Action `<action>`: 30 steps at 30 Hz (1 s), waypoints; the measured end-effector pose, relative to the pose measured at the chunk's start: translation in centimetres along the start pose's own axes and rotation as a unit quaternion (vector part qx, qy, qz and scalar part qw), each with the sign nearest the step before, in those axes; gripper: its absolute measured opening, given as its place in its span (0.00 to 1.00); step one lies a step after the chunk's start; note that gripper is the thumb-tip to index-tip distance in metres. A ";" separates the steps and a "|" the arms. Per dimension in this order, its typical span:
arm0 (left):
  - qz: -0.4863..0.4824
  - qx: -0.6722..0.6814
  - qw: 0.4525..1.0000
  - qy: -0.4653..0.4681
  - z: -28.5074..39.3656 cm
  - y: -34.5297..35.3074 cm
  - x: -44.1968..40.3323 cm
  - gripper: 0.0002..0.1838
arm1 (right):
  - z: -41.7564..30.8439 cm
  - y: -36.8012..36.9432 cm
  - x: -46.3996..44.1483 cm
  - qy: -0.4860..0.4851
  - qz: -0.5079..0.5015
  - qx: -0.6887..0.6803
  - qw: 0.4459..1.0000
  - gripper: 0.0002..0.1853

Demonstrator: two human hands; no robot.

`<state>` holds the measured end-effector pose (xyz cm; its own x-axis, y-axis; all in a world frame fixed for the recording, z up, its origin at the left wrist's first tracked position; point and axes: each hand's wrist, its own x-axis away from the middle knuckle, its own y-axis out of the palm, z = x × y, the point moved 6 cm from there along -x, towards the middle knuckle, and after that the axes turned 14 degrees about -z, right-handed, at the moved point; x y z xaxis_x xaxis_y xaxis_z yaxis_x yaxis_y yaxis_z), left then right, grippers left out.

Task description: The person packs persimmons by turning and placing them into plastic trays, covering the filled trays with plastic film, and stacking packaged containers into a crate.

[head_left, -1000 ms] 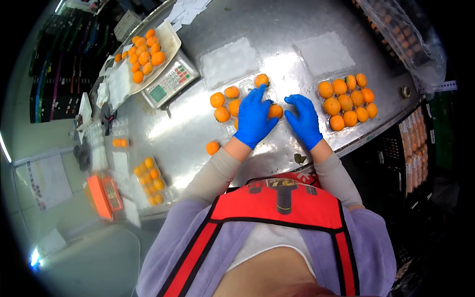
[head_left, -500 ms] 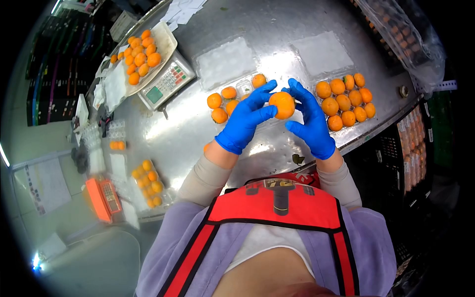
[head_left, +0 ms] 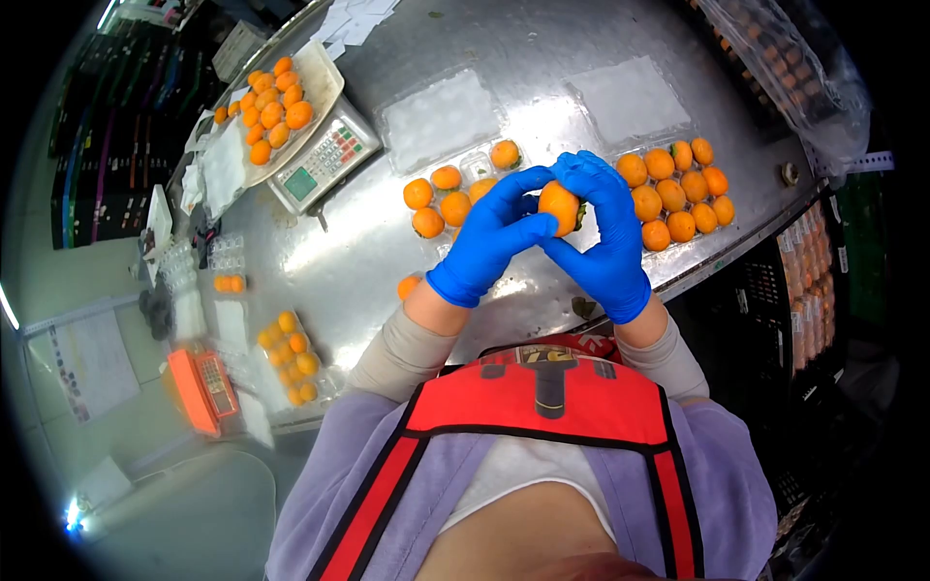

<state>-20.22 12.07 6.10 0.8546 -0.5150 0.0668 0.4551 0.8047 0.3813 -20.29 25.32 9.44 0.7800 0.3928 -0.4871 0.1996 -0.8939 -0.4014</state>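
We count two gloved hands, one left hand (head_left: 492, 232) and one right hand (head_left: 608, 244), and one held fruit (head_left: 558, 207). We find twelve fruits (head_left: 670, 196) grouped on the right, at least six fruits (head_left: 454, 208) grouped at centre, and one loose fruit (head_left: 409, 286). We see two white rectangles (head_left: 441, 118), one grey scale (head_left: 334, 155) and one orange device (head_left: 199, 395).

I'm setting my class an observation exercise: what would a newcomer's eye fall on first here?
Probably the single orange fruit, just above and right of the picture's centre, held in the blue-gloved left grip, with the right grip curved around its other side. Next might come the red apron at lower centre, then the rows of fruit on the metal table to the right.
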 end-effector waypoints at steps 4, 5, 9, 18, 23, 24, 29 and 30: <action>0.057 -0.021 0.998 -0.013 -1.3 -3.1 -0.6 0.16 | -0.9 0.7 -0.4 -0.026 -0.077 0.049 0.996 0.30; 0.085 0.000 0.996 -0.014 -1.2 -3.7 -0.6 0.14 | -0.8 0.9 -0.1 -0.026 -0.077 0.049 0.996 0.30; 0.168 -0.053 0.984 0.022 -0.2 -5.2 0.2 0.12 | 1.7 2.5 1.2 0.146 -0.059 -0.394 0.906 0.36; 0.052 -0.202 0.973 0.097 3.0 -2.8 0.3 0.23 | 3.0 4.9 2.2 0.191 -0.052 -0.753 0.627 0.33; -0.032 -0.233 0.966 0.106 3.3 -1.9 0.0 0.17 | 3.5 4.9 2.3 0.242 -0.038 -0.741 0.626 0.33; -0.032 -0.233 0.966 0.105 3.2 -1.8 0.0 0.17 | 3.7 4.9 2.4 0.258 -0.031 -0.728 0.634 0.33; -0.058 -0.256 0.957 0.122 3.4 -0.6 -0.4 0.24 | 3.9 5.2 2.4 0.249 -0.032 -0.761 0.598 0.32; -0.058 -0.256 0.957 0.122 3.4 -0.5 -0.5 0.24 | 3.9 5.3 2.3 0.238 -0.038 -0.772 0.588 0.32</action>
<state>-21.67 10.93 9.00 0.7961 -0.5747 -0.1896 0.5593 0.8183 -0.1321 -19.71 22.37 3.20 0.7376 0.6688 -0.0934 0.2584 -0.1517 0.9541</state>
